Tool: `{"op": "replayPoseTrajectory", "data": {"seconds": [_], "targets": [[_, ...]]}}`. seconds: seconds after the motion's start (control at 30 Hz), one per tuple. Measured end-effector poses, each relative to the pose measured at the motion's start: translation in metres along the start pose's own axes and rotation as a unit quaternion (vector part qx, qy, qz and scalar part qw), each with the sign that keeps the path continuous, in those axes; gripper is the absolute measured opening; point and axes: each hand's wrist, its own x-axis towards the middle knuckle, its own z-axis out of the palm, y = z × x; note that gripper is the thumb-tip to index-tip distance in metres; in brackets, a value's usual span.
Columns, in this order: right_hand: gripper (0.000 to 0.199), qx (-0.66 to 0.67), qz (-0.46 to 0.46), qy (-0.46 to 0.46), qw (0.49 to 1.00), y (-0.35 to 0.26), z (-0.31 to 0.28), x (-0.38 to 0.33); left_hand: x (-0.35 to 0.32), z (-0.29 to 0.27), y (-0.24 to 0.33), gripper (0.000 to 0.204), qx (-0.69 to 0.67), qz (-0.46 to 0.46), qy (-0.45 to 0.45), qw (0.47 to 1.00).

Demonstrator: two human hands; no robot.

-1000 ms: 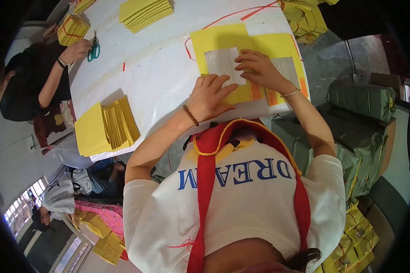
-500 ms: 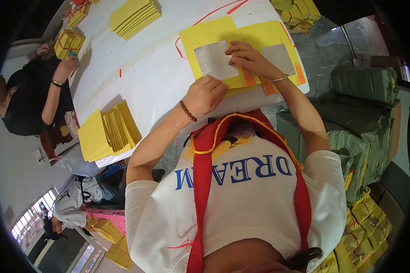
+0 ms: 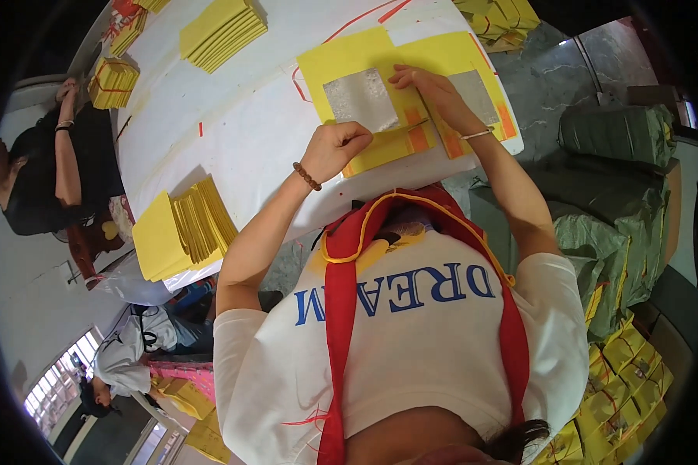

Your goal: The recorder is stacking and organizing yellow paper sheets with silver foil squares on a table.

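Observation:
Two areas of yellow paper lie side by side before me at the table's near right. The left sheet (image 3: 392, 58) bears a silver square (image 3: 361, 101) and an orange patch near its front edge. On the right sheet (image 3: 423, 48) is another silver square (image 3: 481, 93), with orange patches near its front. My left hand (image 3: 335, 149) is closed at the left sheet's front edge. A thin dark stick (image 3: 403, 127) seems to extend from its fingers over the paper. My right hand (image 3: 436, 94) rests with fingers extended along the seam between the sheets.
Stacks of folded yellow paper stand at the table's far left (image 3: 223, 32) and near left (image 3: 198, 225). Red strips (image 3: 357, 22) lie behind the sheets. A co-worker (image 3: 43, 182) sits at left. Green wrapped bundles (image 3: 616, 139) and tied yellow packs (image 3: 620, 380) fill the right.
My right hand has moved off the left silver square to the seam. My left hand has drawn slightly left, and the thin stick now shows. The co-worker's hand has risen from the table.

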Motion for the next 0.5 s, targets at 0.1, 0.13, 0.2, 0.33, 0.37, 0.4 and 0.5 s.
{"op": "replayPoseTrajectory", "data": {"seconds": [0.1, 0.13, 0.2, 0.33, 0.37, 0.4, 0.5], "targets": [[0.037, 0.025, 0.051, 0.004, 0.998, -0.014, -0.005, -0.018, -0.001, 0.000, 0.000, 0.019, -0.016, -0.016, -0.001, 1.000], [0.037, 0.026, 0.052, 0.005, 0.998, -0.014, -0.007, -0.023, 0.000, 0.000, 0.000, 0.019, -0.018, -0.020, 0.003, 1.000], [0.037, -0.002, 0.039, 0.011, 0.999, -0.014, -0.011, -0.031, 0.002, -0.001, 0.002, 0.019, -0.020, -0.023, 0.006, 1.000], [0.029, -0.025, 0.044, 0.022, 0.998, -0.017, -0.007, -0.041, 0.003, -0.002, -0.001, 0.020, -0.032, -0.028, 0.000, 0.999], [0.026, -0.103, 0.005, -0.001, 0.995, -0.015, -0.005, -0.041, 0.003, -0.002, -0.003, 0.020, -0.049, -0.027, 0.001, 0.998], [0.026, -0.180, -0.035, -0.025, 0.983, -0.013, -0.003, -0.040, 0.003, -0.002, -0.005, 0.020, -0.049, -0.027, 0.002, 0.998], [0.026, -0.170, -0.012, 0.003, 0.985, 0.003, 0.001, -0.040, 0.002, -0.006, -0.001, 0.020, -0.064, -0.030, -0.010, 0.997]]}}
